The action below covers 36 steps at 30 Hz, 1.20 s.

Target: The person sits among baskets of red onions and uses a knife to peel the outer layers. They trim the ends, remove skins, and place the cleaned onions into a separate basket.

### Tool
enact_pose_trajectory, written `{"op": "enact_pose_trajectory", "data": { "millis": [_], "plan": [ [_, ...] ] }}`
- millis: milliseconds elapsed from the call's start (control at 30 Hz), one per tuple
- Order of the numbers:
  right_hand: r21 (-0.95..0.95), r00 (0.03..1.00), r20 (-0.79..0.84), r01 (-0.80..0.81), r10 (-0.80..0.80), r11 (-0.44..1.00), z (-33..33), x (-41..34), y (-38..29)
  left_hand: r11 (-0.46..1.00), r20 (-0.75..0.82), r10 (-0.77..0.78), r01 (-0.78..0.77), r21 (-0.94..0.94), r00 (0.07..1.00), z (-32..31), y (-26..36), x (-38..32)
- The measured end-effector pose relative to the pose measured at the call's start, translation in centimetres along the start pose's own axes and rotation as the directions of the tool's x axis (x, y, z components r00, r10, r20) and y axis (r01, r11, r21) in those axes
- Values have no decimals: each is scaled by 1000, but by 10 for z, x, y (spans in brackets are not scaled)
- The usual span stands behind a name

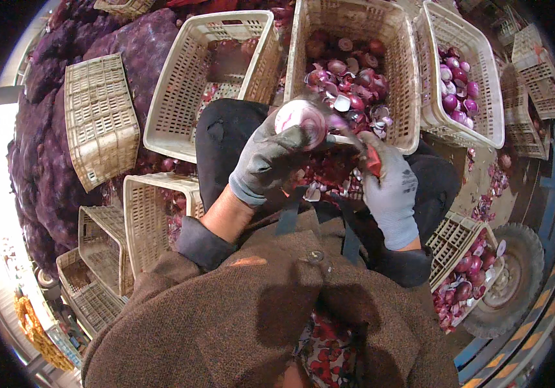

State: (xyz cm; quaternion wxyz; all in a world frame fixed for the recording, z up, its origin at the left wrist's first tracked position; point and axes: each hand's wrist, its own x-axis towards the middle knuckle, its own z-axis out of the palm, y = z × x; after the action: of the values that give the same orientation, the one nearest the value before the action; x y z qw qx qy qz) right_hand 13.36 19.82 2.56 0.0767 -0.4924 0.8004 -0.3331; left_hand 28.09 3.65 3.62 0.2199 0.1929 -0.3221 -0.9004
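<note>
My left hand (263, 154), in a grey coated work glove, grips a partly peeled red onion (298, 119). Pale layers show on it, and a cut face with rings is turned to the right. In my gloved right hand (390, 186) is a small knife with a red handle (373, 161); its blade is blurred by motion, close to the onion's right side. Directly beyond both hands stands a large plastic crate (411, 72) with onion skins and trimmings (355, 99) in it. More skins lie between my knees.
At right a white crate (493, 106) holds peeled onions (457, 87). Another crate (161, 92) stands at left, near purple mesh sacks (47, 169) and a tipped crate (102, 119). Behind on the right, a crate of onions (469, 286) sits beside a wheel (515, 286).
</note>
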Motion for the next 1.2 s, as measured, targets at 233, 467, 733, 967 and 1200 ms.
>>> {"op": "enact_pose_trajectory", "data": {
  "millis": [233,467,733,967,1200],
  "plan": [
    [-51,995,34,101,-99,994,2,9,-18,808,21,61,-61,587,998,-11,-4,0],
    [-163,990,23,144,-142,976,1,9,-11,900,140,12,-72,430,990,-35,-12,-5],
    [-133,986,1,166,-167,977,17,11,5,833,312,145,-286,474,939,-24,-4,3],
    [-49,1000,-11,27,-27,998,36,-1,34,958,93,-204,218,-185,975,3,9,-12],
    [-32,995,-44,-95,93,995,20,6,42,939,-106,-151,176,296,983,-7,20,-9]
  ]
}}
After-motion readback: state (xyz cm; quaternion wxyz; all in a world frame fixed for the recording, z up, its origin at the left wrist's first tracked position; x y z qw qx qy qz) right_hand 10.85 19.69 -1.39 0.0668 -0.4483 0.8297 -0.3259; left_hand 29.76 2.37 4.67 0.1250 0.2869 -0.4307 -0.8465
